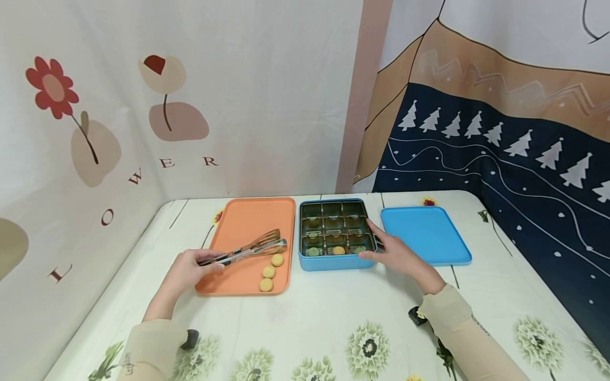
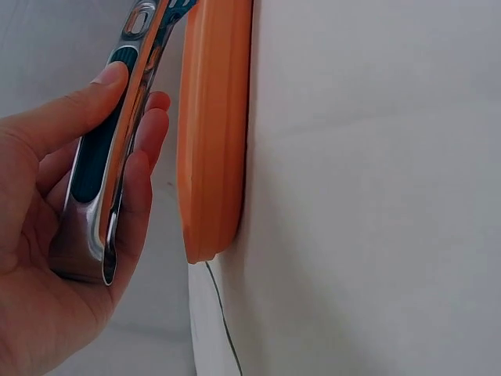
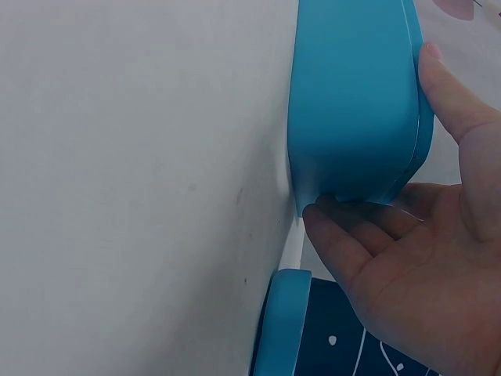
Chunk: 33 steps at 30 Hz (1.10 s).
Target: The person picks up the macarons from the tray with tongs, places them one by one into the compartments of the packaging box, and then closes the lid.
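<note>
In the head view my left hand (image 1: 188, 270) holds a pair of metal tongs (image 1: 248, 250) over the orange tray (image 1: 229, 283). The left wrist view shows the thumb pressing the tongs' dark grip pad, fingers behind. Three round yellow cookies (image 1: 269, 272) lie in a line near the tray's right side; the tongs' tips overlap a yellowish patch beyond them. My right hand (image 1: 393, 254) grips the front right corner of a blue box (image 1: 333, 263), thumb at the rim and fingers against the side. Its dark divided insert holds round pieces in the front row, one of them orange (image 1: 339, 250).
A flat blue lid-like tray (image 1: 424, 233) lies right of the box, behind my right forearm. The table's flowered cloth (image 1: 305, 323) spreads in front. Printed curtains (image 1: 267, 106) stand behind the table and along its sides.
</note>
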Each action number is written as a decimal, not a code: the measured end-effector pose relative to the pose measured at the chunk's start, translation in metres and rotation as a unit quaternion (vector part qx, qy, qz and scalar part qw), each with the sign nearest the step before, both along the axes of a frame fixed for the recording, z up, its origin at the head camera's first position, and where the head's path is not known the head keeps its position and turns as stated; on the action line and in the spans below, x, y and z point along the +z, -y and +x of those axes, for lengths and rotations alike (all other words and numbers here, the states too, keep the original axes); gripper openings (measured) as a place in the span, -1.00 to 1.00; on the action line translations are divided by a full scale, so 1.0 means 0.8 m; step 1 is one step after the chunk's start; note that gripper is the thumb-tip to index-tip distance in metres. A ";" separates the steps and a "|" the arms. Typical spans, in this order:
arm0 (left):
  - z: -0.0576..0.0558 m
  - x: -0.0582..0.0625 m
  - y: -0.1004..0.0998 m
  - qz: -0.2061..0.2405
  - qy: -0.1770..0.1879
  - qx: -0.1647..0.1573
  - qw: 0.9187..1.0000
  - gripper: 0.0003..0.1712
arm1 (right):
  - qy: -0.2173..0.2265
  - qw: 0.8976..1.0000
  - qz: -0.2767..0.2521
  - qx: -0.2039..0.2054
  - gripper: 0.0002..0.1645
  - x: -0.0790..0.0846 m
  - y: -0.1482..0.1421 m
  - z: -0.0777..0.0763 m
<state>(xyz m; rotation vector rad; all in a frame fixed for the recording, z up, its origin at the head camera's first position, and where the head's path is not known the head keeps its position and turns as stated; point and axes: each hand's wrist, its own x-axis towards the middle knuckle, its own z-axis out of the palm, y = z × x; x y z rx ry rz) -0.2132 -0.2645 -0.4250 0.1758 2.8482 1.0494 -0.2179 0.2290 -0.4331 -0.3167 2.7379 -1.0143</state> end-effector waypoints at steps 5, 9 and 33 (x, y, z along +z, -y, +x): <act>0.000 0.000 -0.001 -0.003 0.001 -0.001 1.000 -0.60 | 0.001 1.000 0.001 0.000 0.20 -0.001 0.000 -0.001; -0.001 0.000 -0.001 -0.011 -0.007 0.000 1.000 -0.64 | -0.001 1.000 0.002 0.000 0.20 -0.001 0.000 -0.001; -0.001 0.003 -0.002 -0.025 -0.052 0.024 0.998 -0.74 | -0.002 1.000 -0.002 0.000 0.21 0.001 0.001 0.001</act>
